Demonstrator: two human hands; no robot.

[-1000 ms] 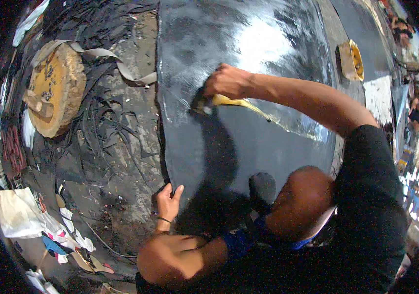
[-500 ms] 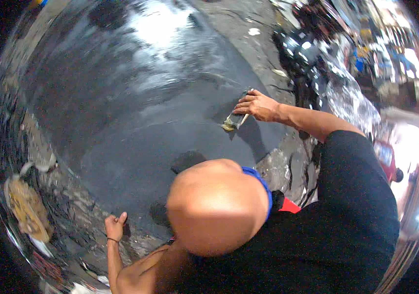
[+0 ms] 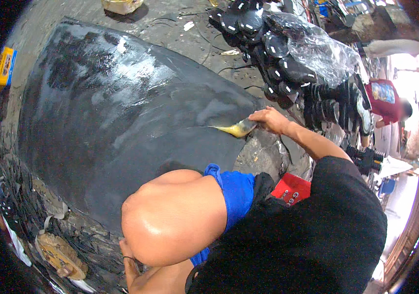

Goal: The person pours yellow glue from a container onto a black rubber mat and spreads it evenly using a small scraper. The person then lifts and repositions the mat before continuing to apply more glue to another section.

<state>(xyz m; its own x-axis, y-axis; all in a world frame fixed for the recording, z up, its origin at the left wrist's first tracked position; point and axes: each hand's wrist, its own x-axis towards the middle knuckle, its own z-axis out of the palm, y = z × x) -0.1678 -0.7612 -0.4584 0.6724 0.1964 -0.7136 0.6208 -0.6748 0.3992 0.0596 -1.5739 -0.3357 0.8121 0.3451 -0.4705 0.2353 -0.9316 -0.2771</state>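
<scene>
My right hand (image 3: 270, 120) is closed on a flat, brush-like tool (image 3: 248, 124) whose end is coated in wet-looking yellow. A thin yellow streak trails left from it over a large black sheet (image 3: 96, 142), near the sheet's right edge. The sheet lies on the ground, with glossy wet-looking patches toward its far side. My left hand (image 3: 127, 249) is low beside my bare knee (image 3: 170, 220) at the sheet's near edge. The knee hides most of its fingers, so I cannot see what they touch.
Beyond the sheet's right edge sit black parts under clear plastic (image 3: 317, 49). A red box (image 3: 291, 188) is near my right side. A yellow-blue container (image 3: 4, 67) stands far left, and a stained yellow round object (image 3: 60, 255) near left. A person in red (image 3: 384, 100) is at right.
My view has shifted, showing more ground beyond the sheet. My right hand has moved the tool toward the sheet's right edge. My left hand, plainly visible before, is now mostly behind my knee.
</scene>
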